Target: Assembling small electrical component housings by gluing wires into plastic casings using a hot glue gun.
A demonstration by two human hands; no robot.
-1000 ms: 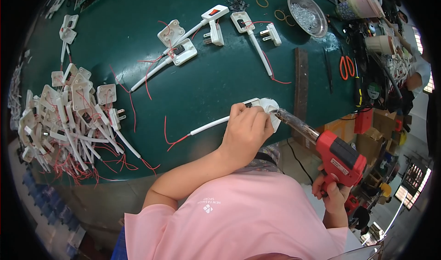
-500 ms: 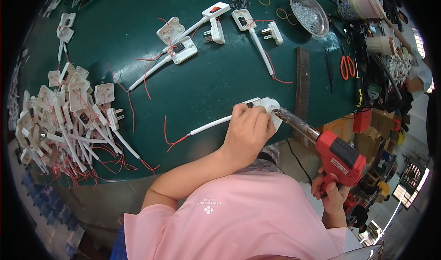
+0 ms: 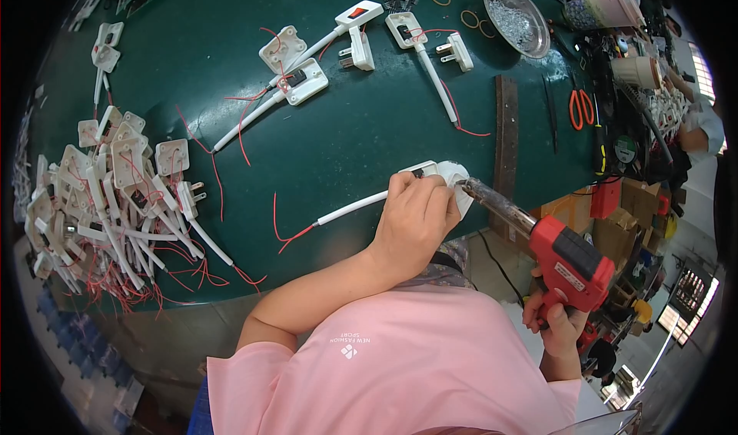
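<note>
Near the table's front edge, my left hand point(image 3: 415, 220) is closed on a white plastic housing with a dark switch part; my fingers hide most of it. A white tube point(image 3: 351, 207) runs left from this housing and ends in bare red wires point(image 3: 287, 240). Beside my fingertips, a rounded white plastic part point(image 3: 464, 200) shows at the housing's right end. My right hand point(image 3: 560, 329) grips the handle of a red and black soldering gun point(image 3: 567, 264). Its tip is at the white part by my left fingers; whether it touches cannot be made out.
On the green table point(image 3: 330, 139), a pile of white housings point(image 3: 127, 197) with red wires lies left. Further assemblies point(image 3: 306, 83) lie at the back. A brown metal bar point(image 3: 505, 135), orange-handled scissors point(image 3: 581, 110) and a metal bowl point(image 3: 517, 20) of clear bits are right.
The soldering gun has shifted very slightly to the right in my right hand. My left hand keeps its hold on the white housing.
</note>
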